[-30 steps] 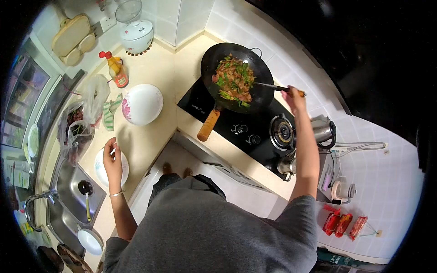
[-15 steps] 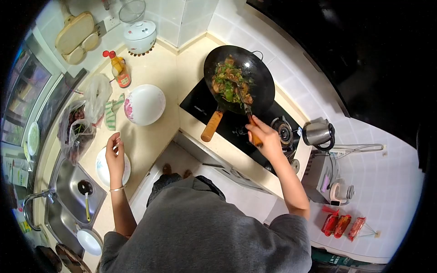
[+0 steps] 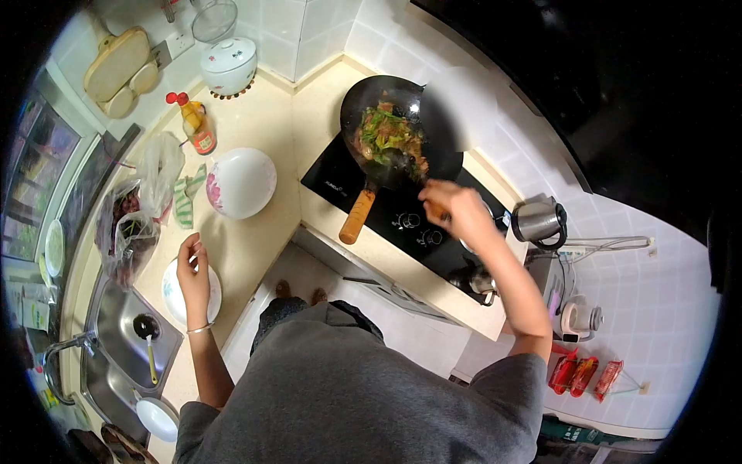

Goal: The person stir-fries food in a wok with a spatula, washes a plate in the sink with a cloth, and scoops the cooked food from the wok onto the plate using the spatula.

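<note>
My right hand grips the wooden handle of a spatula, its dark blade among the food in the wok. The black wok stands on the cooktop, its wooden handle pointing towards me. Inside it lie green vegetables and browned pieces. A pale blur hides part of the wok's far right rim. My left hand hovers over a white plate, fingers loosely bent and apart, holding nothing. A white bowl with pink flowers sits on the counter between that hand and the wok.
Left on the counter are a sauce bottle, a striped cloth and plastic bags. The sink holds a ladle. Right of the black cooktop stands a metal kettle. A lidded pot is in the back corner.
My right hand has shifted slightly right, blurred by motion, and the spatula blade has moved within the food. My left hand stays over the plate. The view has tilted a little.
</note>
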`<state>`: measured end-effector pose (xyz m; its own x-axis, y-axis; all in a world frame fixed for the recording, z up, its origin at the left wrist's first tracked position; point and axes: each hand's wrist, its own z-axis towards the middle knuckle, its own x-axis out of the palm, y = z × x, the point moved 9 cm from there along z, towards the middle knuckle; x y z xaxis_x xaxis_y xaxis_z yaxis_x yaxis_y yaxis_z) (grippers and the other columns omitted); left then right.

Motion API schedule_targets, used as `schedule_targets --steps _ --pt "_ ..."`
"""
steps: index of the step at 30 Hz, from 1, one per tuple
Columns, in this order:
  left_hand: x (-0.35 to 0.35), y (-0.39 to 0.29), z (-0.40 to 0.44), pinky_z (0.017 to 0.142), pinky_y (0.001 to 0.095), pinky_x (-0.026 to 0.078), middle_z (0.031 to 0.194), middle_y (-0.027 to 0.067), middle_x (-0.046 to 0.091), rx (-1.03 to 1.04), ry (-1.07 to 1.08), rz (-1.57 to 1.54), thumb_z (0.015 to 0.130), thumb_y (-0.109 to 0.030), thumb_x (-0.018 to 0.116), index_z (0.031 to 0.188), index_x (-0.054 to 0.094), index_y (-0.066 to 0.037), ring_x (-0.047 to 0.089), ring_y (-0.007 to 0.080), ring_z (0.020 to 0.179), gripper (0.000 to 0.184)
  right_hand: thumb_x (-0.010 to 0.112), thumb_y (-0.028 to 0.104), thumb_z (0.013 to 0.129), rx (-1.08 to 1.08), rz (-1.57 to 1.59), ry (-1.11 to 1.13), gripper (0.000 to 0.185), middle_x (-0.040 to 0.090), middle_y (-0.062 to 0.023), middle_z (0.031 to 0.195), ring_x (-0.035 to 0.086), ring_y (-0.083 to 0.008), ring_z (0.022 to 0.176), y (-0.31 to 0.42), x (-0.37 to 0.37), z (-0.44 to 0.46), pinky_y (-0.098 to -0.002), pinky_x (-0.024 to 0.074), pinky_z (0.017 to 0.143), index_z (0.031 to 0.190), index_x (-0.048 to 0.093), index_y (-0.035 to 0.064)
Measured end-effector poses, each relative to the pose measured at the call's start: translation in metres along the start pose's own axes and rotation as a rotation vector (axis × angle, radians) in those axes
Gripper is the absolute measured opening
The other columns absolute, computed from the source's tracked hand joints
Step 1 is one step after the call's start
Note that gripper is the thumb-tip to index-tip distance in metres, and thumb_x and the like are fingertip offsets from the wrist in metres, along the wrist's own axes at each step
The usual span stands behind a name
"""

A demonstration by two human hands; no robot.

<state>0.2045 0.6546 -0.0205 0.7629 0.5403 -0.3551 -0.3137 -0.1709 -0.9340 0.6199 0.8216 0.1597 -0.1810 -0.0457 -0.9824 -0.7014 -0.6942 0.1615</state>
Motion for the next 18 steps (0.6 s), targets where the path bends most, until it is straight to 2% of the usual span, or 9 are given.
schedule_targets --steps 1,2,4,5,7,8,14,17,18 --pt "-0.003 0.0 -0.001 0.08 0.0273 0.045 0.11 0.0069 0.058 0.0 -0.01 0.015 0.089 -0.007 0.052 0.117 0.053 -0.004 0.056 0.0163 0.1 0.028 0.067 0.006 0.07 0.002 0.064 -0.013 0.022 0.064 -0.0148 0.1 0.066 -0.0253 0.076 -0.012 -0.007 0.01 -0.0333 0.0534 0.07 0.093 0.065 0.0056" --pt "-0.006 0.0 -0.002 0.08 0.0273 0.045 0.11 0.0069 0.058 0.0 -0.015 0.016 0.089 -0.007 0.052 0.117 0.053 -0.004 0.056 0.0163 0.1 0.028 0.066 0.004 0.071 0.178 0.23 0.015 0.019 0.066 -0.0132 0.093 0.066 -0.022 0.076 -0.034 -0.013 0.019 -0.0306 0.0524 0.07 0.09 0.065 0.0036" --pt "-0.013 0.002 -0.006 0.079 0.0269 0.045 0.111 0.0069 0.058 -0.018 -0.073 -0.027 0.089 -0.007 0.051 0.116 0.053 -0.004 0.056 0.0159 0.1 0.028 0.063 0.007 0.075 0.103 0.163 -0.111 0.015 0.067 -0.0123 0.082 0.065 -0.0187 0.073 -0.025 -0.057 0.043 -0.0296 0.0514 0.07 0.089 0.066 0.0041" --pt "-0.015 0.003 -0.007 0.079 0.0269 0.045 0.111 0.0069 0.058 -0.021 -0.076 -0.028 0.089 -0.007 0.051 0.116 0.053 -0.004 0.056 0.0159 0.1 0.028 0.063 0.009 0.077 0.141 0.205 -0.106 0.014 0.067 -0.011 0.077 0.065 -0.0176 0.073 -0.027 -0.07 0.055 -0.0288 0.0503 0.068 0.089 0.067 0.0048" --pt "-0.017 0.009 -0.008 0.079 0.0267 0.046 0.111 0.0068 0.057 -0.034 -0.064 -0.016 0.089 -0.007 0.051 0.117 0.053 -0.004 0.055 0.0158 0.102 0.028 0.062 0.015 0.077 0.069 0.247 -0.244 0.016 0.066 -0.0078 0.072 0.062 -0.0143 0.064 -0.023 -0.091 0.081 -0.0274 0.0474 0.065 0.084 0.066 0.0011" --pt "-0.016 0.009 -0.01 0.079 0.0267 0.046 0.111 0.0068 0.057 -0.034 -0.065 -0.016 0.089 -0.007 0.051 0.117 0.053 -0.004 0.055 0.0158 0.102 0.028 0.063 0.02 0.078 0.185 0.341 -0.195 0.019 0.065 -0.0079 0.07 0.061 -0.0146 0.061 -0.027 -0.088 0.095 -0.028 0.0476 0.063 0.08 0.065 0.0008" --pt "-0.021 0.011 -0.019 0.081 0.0264 0.045 0.113 0.0068 0.057 -0.063 -0.096 -0.028 0.089 -0.008 0.051 0.118 0.053 -0.004 0.054 0.0162 0.103 0.029 0.063 0.026 0.079 0.258 0.228 -0.095 0.027 0.064 -0.0105 0.066 0.064 -0.0142 0.058 -0.056 -0.051 0.159 -0.0296 0.0478 0.058 0.071 0.061 0.0011" --pt "-0.028 0.013 -0.022 0.081 0.0264 0.045 0.113 0.0068 0.057 -0.09 -0.108 -0.007 0.089 -0.008 0.051 0.118 0.053 -0.004 0.055 0.0161 0.103 0.029 0.063 0.028 0.08 0.371 0.192 -0.088 0.03 0.063 -0.0125 0.068 0.065 -0.0154 0.058 -0.092 -0.046 0.153 -0.0287 0.0508 0.055 0.075 0.059 -0.0012" --pt "-0.032 0.015 -0.023 0.08 0.0265 0.045 0.113 0.0066 0.057 -0.079 -0.133 -0.008 0.089 -0.008 0.051 0.117 0.053 -0.004 0.055 0.0159 0.102 0.029 0.063 0.028 0.08 0.402 0.28 -0.148 0.031 0.063 -0.0125 0.069 0.065 -0.0164 0.058 -0.108 -0.055 0.144 -0.028 0.0525 0.054 0.077 0.059 -0.0025"
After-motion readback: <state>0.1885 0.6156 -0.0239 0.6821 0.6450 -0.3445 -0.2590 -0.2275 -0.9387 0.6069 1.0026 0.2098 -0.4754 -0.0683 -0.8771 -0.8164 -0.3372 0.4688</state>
